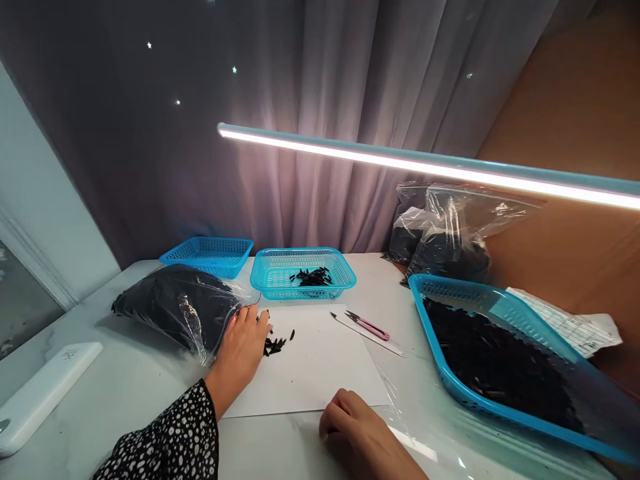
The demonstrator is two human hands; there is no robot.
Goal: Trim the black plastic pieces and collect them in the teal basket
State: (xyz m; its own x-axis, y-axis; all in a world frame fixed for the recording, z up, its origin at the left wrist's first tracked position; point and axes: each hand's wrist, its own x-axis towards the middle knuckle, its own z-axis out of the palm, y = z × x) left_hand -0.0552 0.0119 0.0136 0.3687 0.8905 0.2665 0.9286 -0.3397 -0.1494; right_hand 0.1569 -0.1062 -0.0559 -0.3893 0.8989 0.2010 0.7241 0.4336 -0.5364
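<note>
My left hand [241, 343] is at the mouth of a clear plastic bag [175, 303] packed with black material, its bent fingers closed on the edge with the red zip strip. Its thumb side is next to a small pile of short black pieces [274, 346] on a white sheet of paper [320, 373]; one piece lies apart. My right hand [353, 423] rests loosely curled at the sheet's front edge, with nothing visible in it. Beyond it, pink-handled thread snips [369, 325] and a thin pointed tool [367, 335] lie at the sheet's right side.
A blue basket [207, 253] stands at the back left, beside a lighter blue basket [260, 283] with some black pieces. On the right, a large blue tray [443, 367] holds many more. Filled zip bags [447, 240] stand behind it. A lamp [400, 159] crosses above; a white device [50, 393] lies left.
</note>
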